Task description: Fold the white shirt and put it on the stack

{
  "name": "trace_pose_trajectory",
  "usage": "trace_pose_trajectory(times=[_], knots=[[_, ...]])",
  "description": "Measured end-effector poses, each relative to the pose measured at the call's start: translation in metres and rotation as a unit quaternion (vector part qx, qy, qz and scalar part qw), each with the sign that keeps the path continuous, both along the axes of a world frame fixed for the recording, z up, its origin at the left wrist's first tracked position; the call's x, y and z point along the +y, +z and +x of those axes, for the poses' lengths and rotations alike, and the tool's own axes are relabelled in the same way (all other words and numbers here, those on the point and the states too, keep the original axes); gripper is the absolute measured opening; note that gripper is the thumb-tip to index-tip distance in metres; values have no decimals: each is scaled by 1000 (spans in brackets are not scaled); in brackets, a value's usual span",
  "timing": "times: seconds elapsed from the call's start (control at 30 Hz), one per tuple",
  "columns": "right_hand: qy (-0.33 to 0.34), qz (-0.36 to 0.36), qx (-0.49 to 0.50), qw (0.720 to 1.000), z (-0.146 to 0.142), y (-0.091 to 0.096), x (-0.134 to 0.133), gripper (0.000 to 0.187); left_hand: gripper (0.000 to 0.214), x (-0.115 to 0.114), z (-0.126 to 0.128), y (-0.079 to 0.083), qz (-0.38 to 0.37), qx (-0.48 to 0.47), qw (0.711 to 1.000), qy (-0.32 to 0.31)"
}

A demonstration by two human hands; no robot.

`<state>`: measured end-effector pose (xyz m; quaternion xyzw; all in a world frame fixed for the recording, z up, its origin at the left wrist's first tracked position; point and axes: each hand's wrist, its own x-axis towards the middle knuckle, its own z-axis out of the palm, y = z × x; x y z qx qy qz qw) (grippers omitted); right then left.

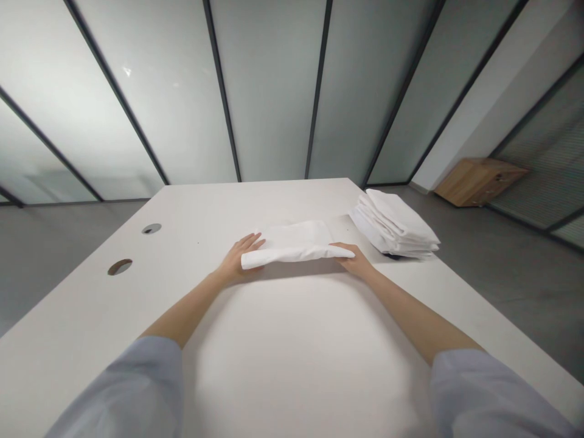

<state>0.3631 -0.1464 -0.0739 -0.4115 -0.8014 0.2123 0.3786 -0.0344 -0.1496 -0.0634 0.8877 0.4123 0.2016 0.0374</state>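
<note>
Left hand (241, 254) and right hand (354, 258) at either end of a white cloth (301, 234)

The left fingers are nearly straight and a little apart, pointing forward and slightly inward over the left end of the cloth. Part of this hand shows below the cloth's near edge, which crosses in front of the palm; I cannot tell how firmly it grips. The right hand is closed more narrowly, its upper finger reaching inward along the top of the near edge and the rest tucked beneath, so that the corner is held between them.

Between the hands the near edge stands up as a thick, rounded fold with a shadow below it, while the rest of the cloth lies flat behind.

Both wrists are low over the white table (301, 353). The left forearm (194, 307) and right forearm (406, 313) reach forward and converge, bare up to the pale blue sleeves (137, 389).

Just beyond the right hand, a stack of folded white cloths (395, 222) sits by the table's right edge. Well to the left are two round openings (119, 267) in the tabletop. Behind stand frosted panels (274, 91) in dark frames, and a wooden cabinet (472, 182) is on the grey floor (515, 292) at far right.
</note>
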Motion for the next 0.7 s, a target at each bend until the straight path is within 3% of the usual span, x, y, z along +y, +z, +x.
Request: trace_pose_trajectory(times=[0.13, 0.33, 0.43, 0.53, 0.7], knots=[[46, 21, -48, 998, 8, 4, -5, 38, 55, 21, 0, -5, -38, 27, 996, -73], [98, -8, -138, 986, 17, 4, -2, 35, 49, 18, -12, -17, -93, 46, 992, -68], [93, -8, -100, 991, 14, 0, -2, 37, 48, 15, -16, -23, -154, -63, 985, -49], [74, -19, -76, 994, 9, -7, -3, 39, 50, 13, -17, -27, -246, -196, 949, 6], [73, 9, -76, 994, 3, -10, -2, 42, 53, 10, -15, -24, -286, -270, 917, 61]])
